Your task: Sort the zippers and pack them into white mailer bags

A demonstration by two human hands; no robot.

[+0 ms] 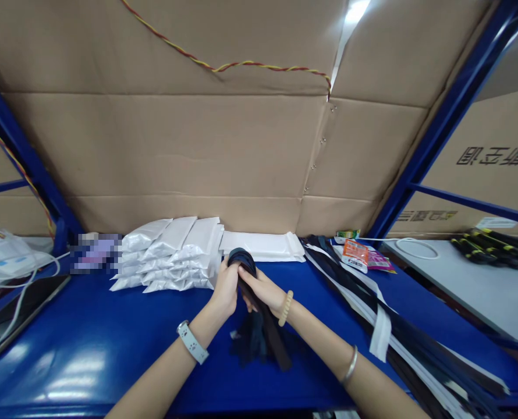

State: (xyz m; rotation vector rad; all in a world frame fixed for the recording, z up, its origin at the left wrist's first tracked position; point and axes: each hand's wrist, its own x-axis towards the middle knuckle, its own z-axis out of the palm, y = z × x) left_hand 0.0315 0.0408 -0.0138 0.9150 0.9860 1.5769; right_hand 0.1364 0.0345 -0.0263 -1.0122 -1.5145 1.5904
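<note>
Above the middle of the blue tabletop, my left hand is closed around the left side of a looped bundle of dark fabric strips. My right hand grips the same bundle from the right, its thumb lying along the loop. Flat, dark tails hang from the hands toward the front edge, a little blurred. They resemble the long black and white strips spread on the right side, perhaps zipper tapes; I cannot make out teeth. Part of the bundle is hidden by my fingers.
Stacked white packets stand behind my left hand, next to a flat white pack. Small colourful sachets lie at the back right. A tablet-like device with a white cable rests at left. Cardboard walls the back.
</note>
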